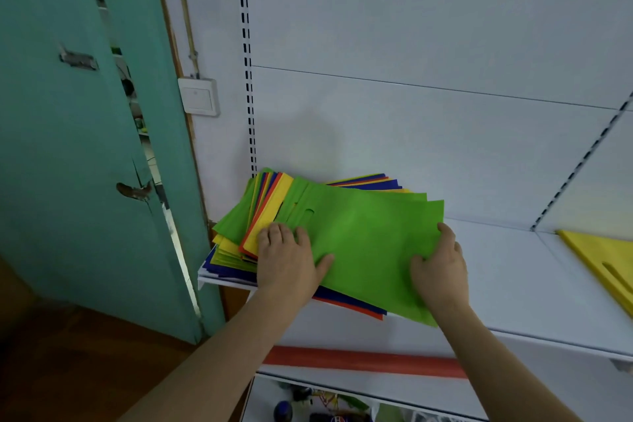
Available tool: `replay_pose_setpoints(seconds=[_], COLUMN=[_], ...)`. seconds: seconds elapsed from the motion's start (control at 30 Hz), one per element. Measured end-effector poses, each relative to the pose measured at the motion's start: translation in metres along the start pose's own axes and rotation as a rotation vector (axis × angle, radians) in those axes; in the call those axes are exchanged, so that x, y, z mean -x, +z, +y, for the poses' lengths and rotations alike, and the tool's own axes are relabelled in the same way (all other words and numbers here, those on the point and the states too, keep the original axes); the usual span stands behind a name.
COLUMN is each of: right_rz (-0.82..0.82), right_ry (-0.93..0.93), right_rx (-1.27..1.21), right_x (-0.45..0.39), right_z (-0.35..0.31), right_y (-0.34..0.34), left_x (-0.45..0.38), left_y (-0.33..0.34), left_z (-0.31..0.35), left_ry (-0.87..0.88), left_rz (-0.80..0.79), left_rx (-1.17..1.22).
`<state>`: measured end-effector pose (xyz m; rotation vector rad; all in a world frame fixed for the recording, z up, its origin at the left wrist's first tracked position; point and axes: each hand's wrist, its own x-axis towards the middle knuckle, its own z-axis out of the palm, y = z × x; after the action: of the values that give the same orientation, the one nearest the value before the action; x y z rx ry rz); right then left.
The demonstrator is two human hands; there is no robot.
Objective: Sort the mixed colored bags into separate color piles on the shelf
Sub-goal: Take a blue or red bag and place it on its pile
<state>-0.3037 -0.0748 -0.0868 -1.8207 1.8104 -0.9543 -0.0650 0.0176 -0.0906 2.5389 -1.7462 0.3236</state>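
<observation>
A mixed pile of flat bags (267,202) in green, yellow, blue and orange lies at the left end of the white shelf (513,284). On top lies a green bag (370,236) with a cut-out handle. My left hand (287,260) rests flat on the pile's left part, fingers straight, thumb on the green bag. My right hand (442,271) holds the green bag's right edge, thumb on top and fingers at the edge. A yellow bag (603,260) lies alone at the shelf's right end.
A teal door (85,147) stands ajar at the left, next to a wall switch (198,98). An orange strip (363,360) runs along the lower shelf's front. Assorted items sit on a shelf below (325,408). A white back panel rises behind the shelf.
</observation>
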Motion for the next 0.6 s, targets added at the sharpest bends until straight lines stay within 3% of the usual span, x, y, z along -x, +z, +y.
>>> replay_pose_setpoints(seconds=[0.2, 0.37, 0.6], right_rz=[-0.021, -0.034, 0.105], right_ry=[0.180, -0.030, -0.241], right_rx=[-0.097, 0.121, -0.069], right_x=[-0.012, -0.018, -0.013], right_z=[-0.003, 0.004, 0.012], right_y=[-0.008, -0.022, -0.041], left_x=[0.001, -0.001, -0.021], left_y=[-0.004, -0.011, -0.021], left_z=[0.009, 0.003, 0.000], left_ry=[0.008, -0.082, -0.117], left_rz=[0.025, 0.011, 0.075], left_rx=[0.182, 0.212, 0.347])
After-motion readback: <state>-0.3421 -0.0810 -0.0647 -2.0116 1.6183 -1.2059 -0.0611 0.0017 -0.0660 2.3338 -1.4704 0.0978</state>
